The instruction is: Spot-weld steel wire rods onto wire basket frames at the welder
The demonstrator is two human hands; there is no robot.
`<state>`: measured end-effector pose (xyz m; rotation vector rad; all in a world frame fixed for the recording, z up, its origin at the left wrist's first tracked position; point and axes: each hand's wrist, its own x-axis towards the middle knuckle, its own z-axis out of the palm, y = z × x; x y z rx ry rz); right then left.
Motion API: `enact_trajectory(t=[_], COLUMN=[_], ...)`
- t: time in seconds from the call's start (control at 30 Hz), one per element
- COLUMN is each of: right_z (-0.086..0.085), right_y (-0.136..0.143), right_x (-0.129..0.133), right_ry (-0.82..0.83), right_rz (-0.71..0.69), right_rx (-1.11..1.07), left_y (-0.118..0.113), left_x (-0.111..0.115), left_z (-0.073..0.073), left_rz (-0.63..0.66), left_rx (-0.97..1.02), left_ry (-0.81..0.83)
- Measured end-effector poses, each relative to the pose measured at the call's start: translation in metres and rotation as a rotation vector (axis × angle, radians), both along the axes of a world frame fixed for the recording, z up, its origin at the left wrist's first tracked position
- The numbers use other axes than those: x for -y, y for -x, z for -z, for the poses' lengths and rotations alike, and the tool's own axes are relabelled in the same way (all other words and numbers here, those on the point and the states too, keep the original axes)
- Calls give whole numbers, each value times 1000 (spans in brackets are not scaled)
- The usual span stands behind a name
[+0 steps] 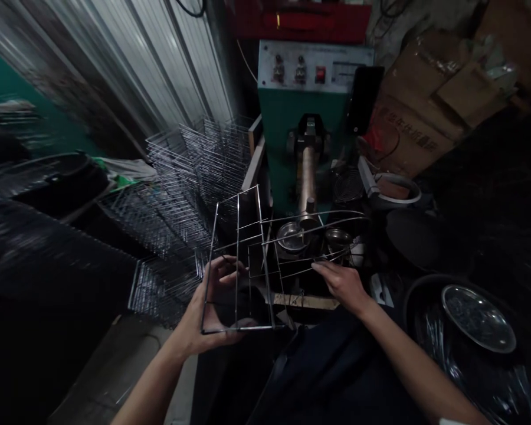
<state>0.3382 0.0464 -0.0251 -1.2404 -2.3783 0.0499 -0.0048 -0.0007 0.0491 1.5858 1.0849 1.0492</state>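
A wire frame (238, 254) made of thin metal rods is held in front of me, with longer curved rods reaching to the right. My left hand (216, 301) is wrapped round its lower left part. My right hand (343, 286) pinches the thin rods on the right side. Just beyond the frame, the copper-coloured arm (308, 177) of a green machine (281, 141) points toward me, its end close to the curved rods. A small metal bowl (291, 237) lies below that arm.
Stacked wire racks (199, 171) stand to the left beside a corrugated metal sheet (159, 53). Cardboard boxes (420, 112) and a round container (413, 198) are at the right. A shiny round dish (478, 319) lies at the lower right. A phone (365, 100) is against the machine.
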Motion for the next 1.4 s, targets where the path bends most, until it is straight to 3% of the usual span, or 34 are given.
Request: enact_trajectory(t=[0.1, 0.27, 0.63, 0.9, 1.13, 1.4], right_z=[5, -3, -11, -9, -14, -12], right_y=[4, 9, 13, 18, 18, 24], right_x=[-12, -17, -34, -39, -38, -43], right_ry=[-41, -79, -4, 13, 25, 13], right_rz=[-14, -27, -27, -20, -31, 40], right_rx=[65, 64, 40, 25, -5, 53], left_y=[8, 10, 12, 11, 21, 17], left_x=[-1, -11, -27, -33, -38, -44], left_z=[-3, -7, -13, -28, -24, -29], left_rz=[37, 34, 18, 0, 29, 38], left_rx=[34, 74, 73, 70, 45, 53], left_ry=[-47, -103, -157, -145, -149, -139])
